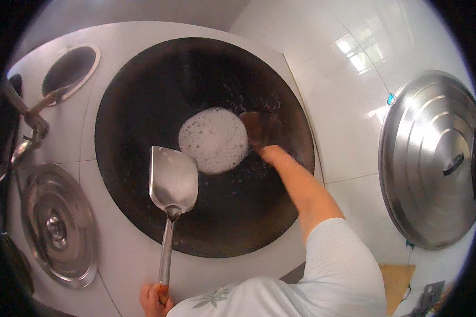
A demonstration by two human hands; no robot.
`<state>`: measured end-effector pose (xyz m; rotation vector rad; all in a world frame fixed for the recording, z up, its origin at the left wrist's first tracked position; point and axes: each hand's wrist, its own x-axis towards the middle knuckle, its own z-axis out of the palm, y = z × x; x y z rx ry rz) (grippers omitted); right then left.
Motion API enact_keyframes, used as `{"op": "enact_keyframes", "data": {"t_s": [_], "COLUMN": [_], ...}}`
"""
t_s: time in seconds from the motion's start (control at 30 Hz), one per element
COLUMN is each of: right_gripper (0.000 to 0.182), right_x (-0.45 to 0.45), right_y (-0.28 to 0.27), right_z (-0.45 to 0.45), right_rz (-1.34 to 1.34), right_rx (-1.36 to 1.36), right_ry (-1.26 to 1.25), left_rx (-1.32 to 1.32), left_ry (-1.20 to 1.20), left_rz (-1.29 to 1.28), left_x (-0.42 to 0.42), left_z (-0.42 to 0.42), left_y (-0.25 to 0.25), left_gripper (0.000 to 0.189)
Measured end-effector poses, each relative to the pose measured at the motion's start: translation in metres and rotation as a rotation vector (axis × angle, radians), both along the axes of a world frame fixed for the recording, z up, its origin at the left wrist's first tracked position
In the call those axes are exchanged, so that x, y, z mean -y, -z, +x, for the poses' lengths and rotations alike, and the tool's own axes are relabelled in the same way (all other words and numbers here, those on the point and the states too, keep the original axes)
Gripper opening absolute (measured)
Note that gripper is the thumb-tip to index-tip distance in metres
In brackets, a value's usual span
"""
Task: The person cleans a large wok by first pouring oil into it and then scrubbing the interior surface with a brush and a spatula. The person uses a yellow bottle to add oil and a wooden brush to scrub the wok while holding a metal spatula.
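Note:
My left hand point(150, 298) grips the brown end of the handle of a metal wok spatula point(173, 178). Its broad blade is raised over the near left part of a large dark wok point(142, 99) set into the counter. In the bottom of the wok lies a round pool of white, frothy liquid point(213, 140). My right hand point(270, 153) reaches inside the wok, closed around a brown, brush-like scrubber point(254, 125). The scrubber is blurred and rests against the wok's wall, at the right edge of the froth. Small specks cling to the wall above it.
White tiles point(123, 285) cover the counter around the wok. To the left are a metal faucet point(35, 123), a round opening with a pale rim point(97, 59) and a metal lid point(79, 237). A large steel lid point(412, 158) hangs on the right wall above a wooden board point(394, 283).

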<state>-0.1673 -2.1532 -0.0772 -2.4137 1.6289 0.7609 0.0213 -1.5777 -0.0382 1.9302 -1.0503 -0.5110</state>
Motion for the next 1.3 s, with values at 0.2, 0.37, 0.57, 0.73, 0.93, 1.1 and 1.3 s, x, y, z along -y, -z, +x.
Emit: {"op": "enact_keyframes", "data": {"t_s": [0.2, 0.37, 0.57, 0.73, 0.93, 1.1, 1.3], "right_gripper": [0.031, 0.034, 0.029, 0.038, 0.032, 0.031, 0.031], "right_x": [-0.081, -0.130, 0.025, 0.084, 0.020, -0.066, -0.075], "right_y": [0.003, -0.109, -0.125, -0.076, -0.019, 0.012, -0.080], "right_z": [0.083, 0.025, -0.089, 0.016, 0.190, 0.171, -0.001], "right_rz": [0.456, 0.626, 0.082, -0.236, 0.171, 0.475, 0.358], "right_rx": [0.009, -0.160, -0.607, -0.142, 0.262, 0.103, -0.092], "right_ry": [-0.283, -0.329, -0.194, 0.040, -0.118, -0.388, -0.275], "left_rx": [0.234, 0.021, -0.028, 0.084, 0.353, 0.323, 0.242], "left_ry": [-0.015, -0.065, -0.077, -0.049, -0.071, -0.044, -0.039], "left_rz": [0.068, 0.117, 0.074, 0.121, 0.102, 0.128, 0.131], "left_x": [-0.002, 0.007, 0.010, 0.000, 0.008, 0.000, 0.000], "left_z": [-0.013, -0.015, -0.015, -0.018, -0.018, -0.018, -0.023], "left_y": [-0.011, -0.022, -0.021, -0.014, -0.011, -0.001, -0.001], "left_gripper": [0.034, 0.032, 0.032, 0.031, 0.024, 0.028, 0.036]}}
